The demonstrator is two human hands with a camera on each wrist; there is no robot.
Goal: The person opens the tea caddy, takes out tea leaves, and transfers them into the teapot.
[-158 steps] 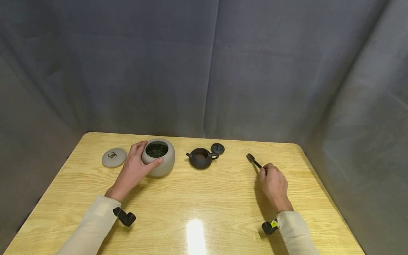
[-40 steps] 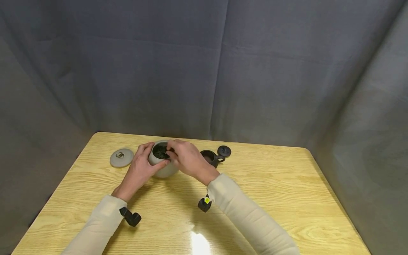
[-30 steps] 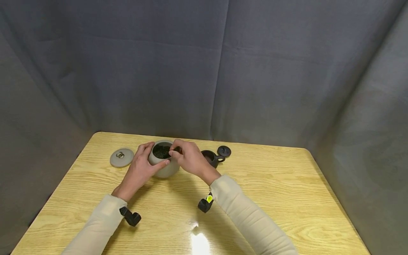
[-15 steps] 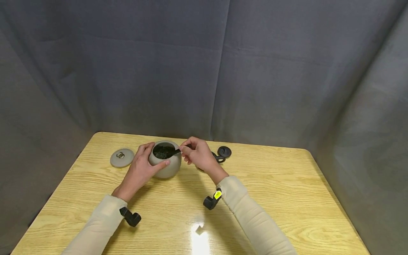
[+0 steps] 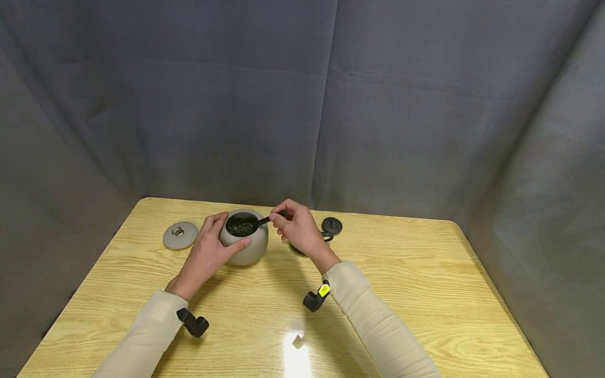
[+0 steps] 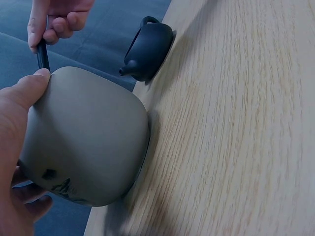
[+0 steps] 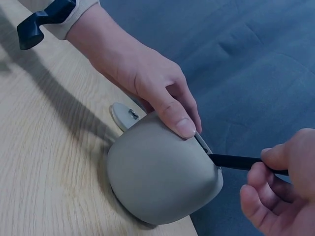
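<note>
A round grey jar (image 5: 249,251) stands on the table, uncovered, with dark loose tea leaves (image 5: 240,228) inside. My left hand (image 5: 206,253) holds it from the left, thumb on the near side of the rim and fingers round the far side. My right hand (image 5: 300,229) pinches the handle of a black tea scoop (image 7: 235,162) at the jar's right rim. The scoop slants down into the mouth, its head hidden among the leaves or behind the rim. Behind the right hand sits a small dark teapot (image 6: 150,49), mostly covered in the head view.
The jar's grey lid (image 5: 179,237) with a ring knob lies to the left. A small dark teapot lid (image 5: 332,226) lies behind the teapot's handle. Grey cloth (image 5: 236,121) hangs behind the wooden table (image 5: 425,294).
My right hand brought the tea scoop from the table's right side into the jar. Over the last second it drew back rightward, showing more handle. The left hand stays on the jar.
</note>
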